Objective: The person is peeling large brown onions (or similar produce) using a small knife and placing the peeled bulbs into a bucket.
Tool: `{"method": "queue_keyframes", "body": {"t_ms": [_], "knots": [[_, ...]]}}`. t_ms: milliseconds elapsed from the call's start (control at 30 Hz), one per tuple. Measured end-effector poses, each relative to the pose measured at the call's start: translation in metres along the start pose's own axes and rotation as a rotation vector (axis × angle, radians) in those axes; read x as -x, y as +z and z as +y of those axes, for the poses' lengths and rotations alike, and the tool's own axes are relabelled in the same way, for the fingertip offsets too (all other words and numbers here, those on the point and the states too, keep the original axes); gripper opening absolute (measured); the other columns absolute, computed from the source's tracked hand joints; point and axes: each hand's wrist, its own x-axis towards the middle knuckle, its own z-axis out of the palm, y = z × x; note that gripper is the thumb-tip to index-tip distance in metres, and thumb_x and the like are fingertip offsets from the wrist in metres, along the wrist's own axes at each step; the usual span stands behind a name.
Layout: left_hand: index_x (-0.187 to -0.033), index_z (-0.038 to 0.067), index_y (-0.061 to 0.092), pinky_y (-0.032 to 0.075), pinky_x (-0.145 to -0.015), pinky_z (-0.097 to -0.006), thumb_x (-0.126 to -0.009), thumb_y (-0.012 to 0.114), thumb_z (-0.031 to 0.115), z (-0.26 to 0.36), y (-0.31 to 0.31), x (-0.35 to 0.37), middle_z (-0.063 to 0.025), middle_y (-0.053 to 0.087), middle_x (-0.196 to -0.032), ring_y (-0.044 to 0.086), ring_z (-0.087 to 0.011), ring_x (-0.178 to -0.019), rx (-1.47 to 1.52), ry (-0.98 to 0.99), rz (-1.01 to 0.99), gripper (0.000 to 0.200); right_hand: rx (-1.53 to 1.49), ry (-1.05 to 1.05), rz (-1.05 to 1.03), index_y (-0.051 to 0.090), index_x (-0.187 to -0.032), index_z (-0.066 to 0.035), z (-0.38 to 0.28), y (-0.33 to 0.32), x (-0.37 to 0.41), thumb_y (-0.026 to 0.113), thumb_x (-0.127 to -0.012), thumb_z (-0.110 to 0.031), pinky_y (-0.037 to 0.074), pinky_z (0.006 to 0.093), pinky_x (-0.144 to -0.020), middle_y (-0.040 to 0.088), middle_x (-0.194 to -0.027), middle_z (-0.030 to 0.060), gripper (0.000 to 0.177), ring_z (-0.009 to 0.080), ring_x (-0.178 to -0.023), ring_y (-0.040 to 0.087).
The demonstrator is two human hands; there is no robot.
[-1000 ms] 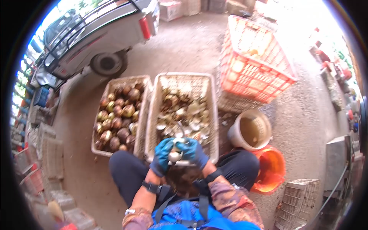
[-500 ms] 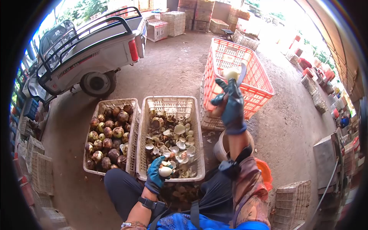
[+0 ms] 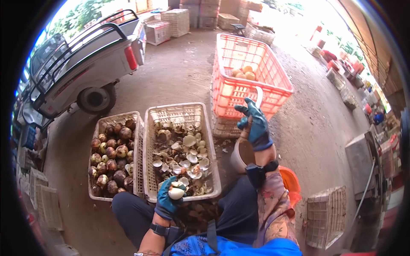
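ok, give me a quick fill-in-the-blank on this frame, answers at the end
1. The left hand and right hand each wear a ____.
2. The curved knife is in the ____ hand.
3. The pale bulb is in the ____ hand.
4. The peelings lie to the ____ of the brown bulbs.

Missing words: glove; right; left; right.

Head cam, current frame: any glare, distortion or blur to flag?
Head view: blown-out glare at upper right, beyond the red crate; head view: strong fisheye bowing, corners black; head view: smearing toward the lower-left edge, while the left hand and right hand look fairly clear.
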Motion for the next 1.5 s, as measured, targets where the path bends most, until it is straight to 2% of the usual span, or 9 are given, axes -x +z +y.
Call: {"method": "queue_keyframes", "body": {"t_ms": [200,600,800,867,933,1000,1033,1133,1500], "knots": [[-0.113,0.011,0.062,0.051,-0.049,-0.0275,-0.094,0.058,0.033,0.008,0.016,-0.002,-0.0077,0.066,-0.090,0.067,-0.0194,-0.072,0.020,-0.182,-0.109,0.029,-0.446,-0.043,-0.077,0.052,-0.126,-0.006,-0.036,0.002,-0.010,0.049,-0.099,-0.030,0.049,0.0252,-0.064,0.062,-0.117,0.0191,0.036,0.0063,-0.065,0.053],[-0.115,0.012,0.064,0.050,-0.046,-0.0248,-0.094,0.059,0.034,0.005,0.036,0.010,-0.0092,0.069,-0.088,0.068,-0.0205,-0.068,-0.107,-0.097,-0.150,0.031,0.089,-0.228,0.023,0.064,-0.102,-0.005,-0.091,0.014,0.041,0.063,-0.091,-0.015,0.047,0.0262,-0.039,0.065,-0.079,0.0083,0.014,0.0151,-0.054,0.060],[-0.124,0.013,0.059,0.060,-0.057,-0.0314,-0.097,0.056,0.029,0.004,0.017,0.007,-0.0134,0.069,-0.095,0.070,-0.0258,-0.076,-0.128,-0.023,-0.123,0.032,0.485,-0.288,0.018,0.061,-0.113,-0.002,-0.146,-0.003,0.096,0.064,-0.092,-0.020,0.049,0.0234,-0.048,0.067,-0.082,0.0087,0.028,0.0088,-0.053,0.058],[-0.129,0.010,0.055,0.062,-0.057,-0.0345,-0.098,0.055,0.028,0.007,0.008,0.001,-0.0181,0.068,-0.103,0.070,-0.0283,-0.079,-0.093,-0.030,-0.157,0.036,0.545,-0.422,-0.058,0.063,-0.111,-0.002,-0.172,-0.002,0.095,0.065,-0.092,-0.021,0.050,0.0236,-0.048,0.066,-0.081,0.0075,0.027,0.0081,-0.054,0.058],[-0.119,0.008,0.060,0.062,-0.063,-0.0360,-0.095,0.060,0.030,0.012,0.025,0.011,-0.0125,0.068,-0.102,0.070,-0.0265,-0.084,-0.075,-0.027,-0.254,0.033,0.076,-0.336,-0.751,0.059,-0.119,0.003,-0.177,-0.022,0.025,0.051,-0.095,0.000,0.049,0.0235,-0.067,0.059,-0.084,0.0024,0.025,0.0111,-0.074,0.056],[-0.125,0.011,0.057,0.062,-0.055,-0.0360,-0.098,0.055,0.032,0.012,0.030,0.013,-0.0194,0.067,-0.107,0.070,-0.0301,-0.081,-0.029,-0.038,-0.241,0.034,0.265,-0.522,-0.415,0.065,-0.111,-0.007,-0.167,0.006,0.012,0.063,-0.086,0.001,0.050,0.0224,-0.070,0.066,-0.095,0.0010,0.026,0.0076,-0.079,0.062],[-0.124,0.011,0.057,0.062,-0.055,-0.0359,-0.098,0.055,0.031,0.009,0.036,0.015,-0.0192,0.067,-0.107,0.071,-0.0300,-0.082,-0.014,-0.030,-0.230,0.034,0.656,-1.098,-0.222,0.069,-0.100,-0.002,-0.152,0.022,-0.007,0.070,-0.069,0.009,0.053,0.0272,-0.065,0.070,-0.091,0.0067,0.033,0.0136,-0.080,0.065],[-0.122,0.010,0.058,0.060,-0.053,-0.0347,-0.097,0.056,0.032,0.002,0.048,0.029,-0.0180,0.068,-0.109,0.071,-0.0283,-0.082,0.038,0.017,-0.186,0.034,0.015,-0.382,-0.261,0.061,-0.098,-0.011,-0.174,0.109,0.047,0.067,-0.077,-0.003,0.047,0.0348,-0.044,0.057,-0.068,0.0037,0.023,0.0170,-0.058,0.059],[-0.121,0.013,0.058,0.059,-0.054,-0.0369,-0.097,0.056,0.034,0.017,0.033,0.012,-0.0148,0.069,-0.097,0.070,-0.0282,-0.075,-0.008,0.004,-0.191,0.032,-0.151,0.069,-0.276,0.039,-0.132,-0.005,0.001,0.106,0.097,0.059,-0.093,-0.014,0.052,0.0294,-0.056,0.060,-0.096,0.0153,0.045,0.0168,-0.063,0.057]]}}
